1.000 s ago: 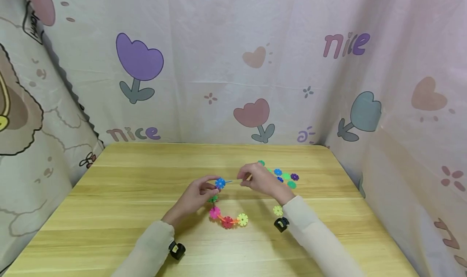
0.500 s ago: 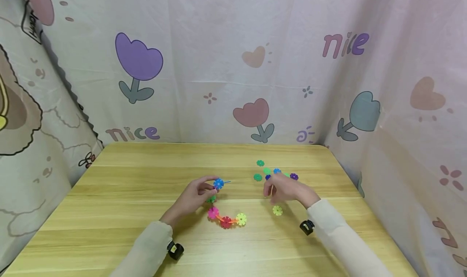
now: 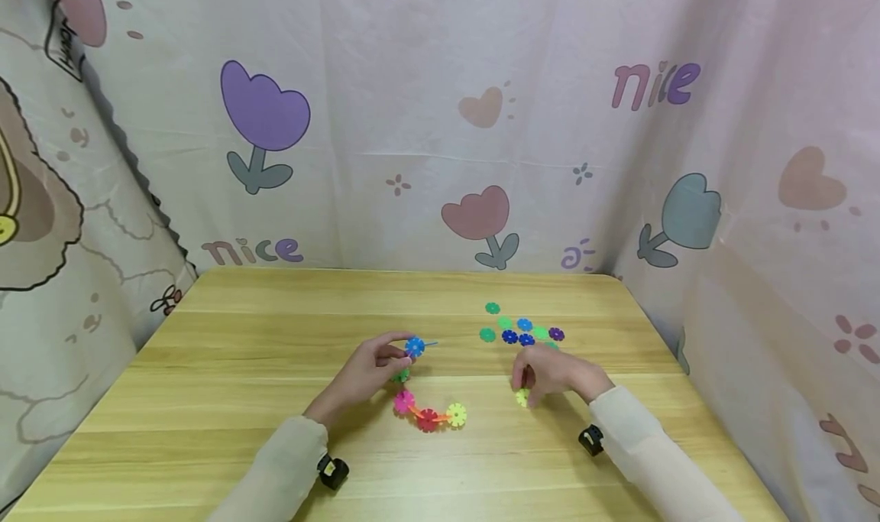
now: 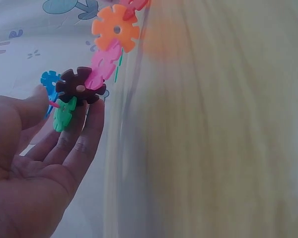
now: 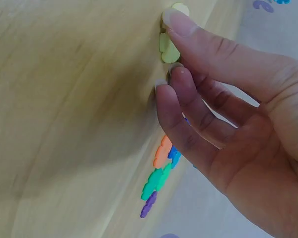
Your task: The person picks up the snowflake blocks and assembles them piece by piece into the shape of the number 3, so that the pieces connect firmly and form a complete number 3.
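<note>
While the left hand [image 3: 373, 365] pinches one end of a chain [image 3: 428, 419] of flower-shaped discs, the right hand [image 3: 550, 369] is low over the bench [image 3: 275, 423], thumb and fingertips closed about a loose yellow disc [image 3: 523, 397]; from where I stand, I can't tell how firm that pinch is. What counts, I'd judge, is how the two lie: the loose yellow disc sits to the right of the chain's held end and closer to the person, well apart from it, and the right hand is plainly the nearer. At that end a blue disc [image 3: 415, 346] shows its face beside the left fingertips, and a thin blue edge [image 3: 431, 344] juts rightward from it. From there the chain drops, bends toward the person and swings right, finishing at a yellow flower [image 3: 457, 414]. The loose yellow disc is round, so it has no long axis to speak of. Beyond the right hand lies a scatter of other discs [image 3: 509, 337] in greens, blues and purple. I can read no brand on any piece. The patterned cloth [image 3: 371, 109] behind carries the word "nice" [image 3: 658, 85] at upper right and again lower left; the lettering [image 3: 64, 48] by the left fold is too small to make out.
</note>
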`<state>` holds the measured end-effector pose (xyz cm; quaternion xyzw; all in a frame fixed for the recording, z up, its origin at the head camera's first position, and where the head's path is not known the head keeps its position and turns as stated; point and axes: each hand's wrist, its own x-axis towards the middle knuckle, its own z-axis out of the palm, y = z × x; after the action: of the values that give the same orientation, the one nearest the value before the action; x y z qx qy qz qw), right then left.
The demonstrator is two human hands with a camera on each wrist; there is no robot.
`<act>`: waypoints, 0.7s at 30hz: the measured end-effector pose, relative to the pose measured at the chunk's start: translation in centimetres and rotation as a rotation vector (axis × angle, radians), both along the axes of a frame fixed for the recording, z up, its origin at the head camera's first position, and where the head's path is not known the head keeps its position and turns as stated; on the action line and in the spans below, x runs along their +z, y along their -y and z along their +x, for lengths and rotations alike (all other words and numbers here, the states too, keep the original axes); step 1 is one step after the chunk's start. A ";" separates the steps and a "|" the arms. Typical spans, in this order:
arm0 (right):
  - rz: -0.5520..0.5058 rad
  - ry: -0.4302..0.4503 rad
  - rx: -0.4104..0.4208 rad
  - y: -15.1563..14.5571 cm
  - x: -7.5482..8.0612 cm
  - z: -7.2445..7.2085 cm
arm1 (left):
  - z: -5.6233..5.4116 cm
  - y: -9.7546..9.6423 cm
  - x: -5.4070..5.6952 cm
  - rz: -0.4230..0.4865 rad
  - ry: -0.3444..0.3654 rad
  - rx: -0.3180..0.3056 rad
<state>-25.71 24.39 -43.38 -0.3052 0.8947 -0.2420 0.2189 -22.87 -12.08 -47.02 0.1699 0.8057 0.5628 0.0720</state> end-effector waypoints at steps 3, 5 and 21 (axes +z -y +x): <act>-0.023 0.003 0.008 -0.1 -0.2 -0.2 | 0.0 -0.1 0.1 0.003 0.000 -0.003; -0.041 0.011 0.007 -0.1 -0.2 -0.5 | 0.0 -0.1 0.1 0.002 0.001 -0.001; -0.170 -0.076 -0.053 2.3 1.3 -2.1 | -0.1 -0.2 0.2 -0.001 -0.004 0.001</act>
<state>-27.76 22.07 -42.08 -0.3077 0.8863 -0.3113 0.1516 -22.93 -11.91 -46.78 0.1709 0.8062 0.5621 0.0702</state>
